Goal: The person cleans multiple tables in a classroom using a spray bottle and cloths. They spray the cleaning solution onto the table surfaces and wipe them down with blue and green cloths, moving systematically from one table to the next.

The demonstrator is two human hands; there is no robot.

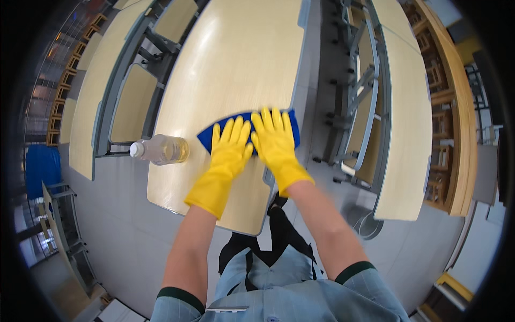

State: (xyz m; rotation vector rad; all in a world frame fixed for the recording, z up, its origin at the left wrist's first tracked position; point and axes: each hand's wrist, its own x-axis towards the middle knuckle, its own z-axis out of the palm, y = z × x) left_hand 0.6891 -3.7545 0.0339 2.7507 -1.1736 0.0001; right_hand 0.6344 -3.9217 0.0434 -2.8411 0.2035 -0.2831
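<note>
Both of my hands wear long yellow rubber gloves and lie flat, side by side, on a blue cloth (204,136) spread over a pale wood-grain table (241,52). My left hand (231,141) presses on the cloth's left part with its fingers slightly apart. On the right part rests my right hand (274,139), near the table's right edge. The cloth's right corner reaches that edge. Left of my left hand stands a clear plastic bottle (163,149) with a white cap and yellowish liquid, close to the table's left edge.
Chairs (134,104) and another long table (90,96) are on the left. To the right are more chairs (364,124), a table (406,120), a wooden shelf unit (462,120) with stools, and a bin (364,223) on the tiled floor. A blue object (42,171) is far left.
</note>
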